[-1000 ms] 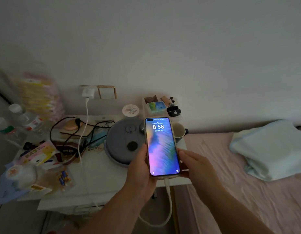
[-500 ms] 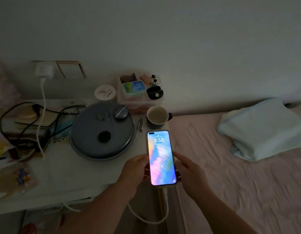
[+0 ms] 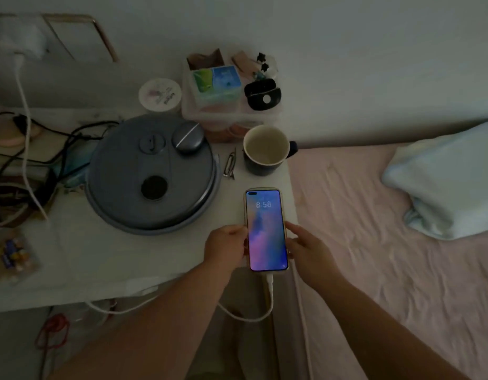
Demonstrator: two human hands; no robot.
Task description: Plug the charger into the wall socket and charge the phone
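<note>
Two hands hold the phone (image 3: 266, 230) by its long edges at the table's (image 3: 105, 259) front right corner, the left hand (image 3: 225, 246) with fingers curled against the left edge, the right hand (image 3: 305, 248) with fingertips pressed on the right edge, so both grip it lightly rather than clasp it. Whether the phone already lies flat on the table or hangs just above it I cannot tell; its lower end seems to reach past the table's front edge. Plugging looks done: the charger (image 3: 23, 42) sits in the socket on the wall at top left, and the white cable (image 3: 269, 286) runs down over the clutter, under the table edge and up into the phone's bottom port. So the step in hand appears to be setting the phone down to charge. Next, I judge, the phone wants sliding further onto the table, clear of the mug (image 3: 266, 150) and the round grey lid (image 3: 153, 174), with slack left in the cable loop, then both hands letting go. Its screen is lit, blue to purple, reading 8:58, in a pale case; no charging mark is legible.
</note>
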